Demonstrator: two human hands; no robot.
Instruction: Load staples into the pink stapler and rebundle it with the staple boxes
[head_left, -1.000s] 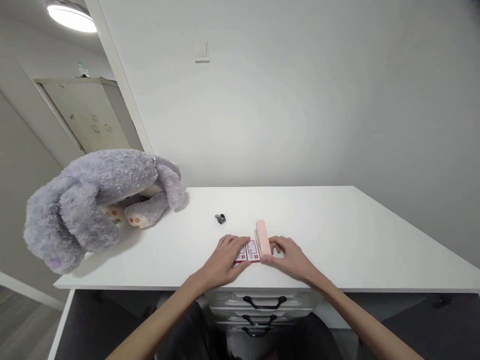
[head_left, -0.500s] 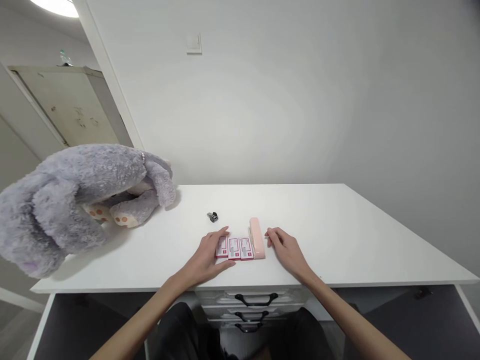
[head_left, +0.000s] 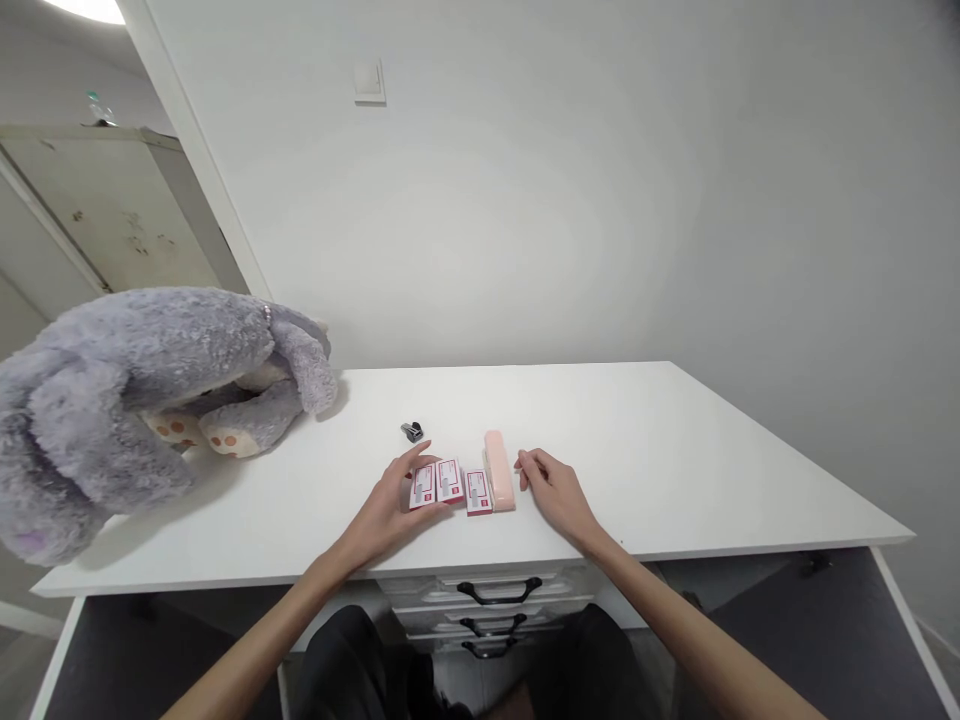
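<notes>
My left hand (head_left: pixel 385 517) is closed around two small red-and-white boxes (head_left: pixel 436 484), which look like staple boxes. The thumb lies along their near edge and the fingers along the far side. These two appear tilted and slightly raised off the white table. A third box of the same kind (head_left: pixel 478 492) lies flat just to their right. Against it stands a pink stapler (head_left: pixel 499 472), pointing away from me. My right hand (head_left: pixel 555 495) rests on the table right of the stapler, apart from it, with its fingers curled and nothing visible in them.
Beyond my left fingers lies a small black and metal object (head_left: pixel 412 432), perhaps a staple remover. A large grey plush toy (head_left: pixel 172 350) takes up the left end of the white table (head_left: pixel 675 460). Drawers with black handles (head_left: pixel 499 592) sit below the front edge.
My left hand has gripped the two left boxes and parted them from the third, tilting them up a little. My right hand stays by the stapler. The view has shifted slightly.
</notes>
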